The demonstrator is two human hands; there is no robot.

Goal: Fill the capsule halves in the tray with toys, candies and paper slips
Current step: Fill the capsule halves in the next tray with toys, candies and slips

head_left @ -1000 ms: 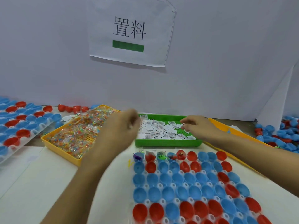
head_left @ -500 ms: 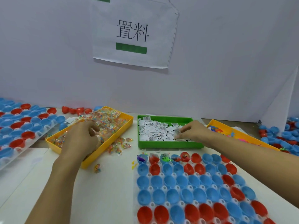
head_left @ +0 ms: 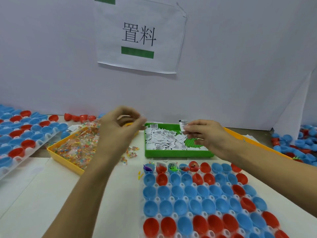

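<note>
slip (head_left: 183,124): thin, very light, bends easily, pinch by edge | right hand (head_left: 207,134) pinches it over green tray (head_left: 178,153) | left hand (head_left: 120,126) curled left of tray, contents unclear

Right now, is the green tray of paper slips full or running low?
Partly full: white paper slips cover most of the green tray, but bare green floor shows near the right hand.

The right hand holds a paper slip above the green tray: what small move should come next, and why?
Probably carry the paper slip pinched by the right hand down to the capsule tray and drop it into a capsule half of the far row. Several halves there already hold toys, while the nearer rows look empty. The left hand is blurred; its content is unclear.
</note>
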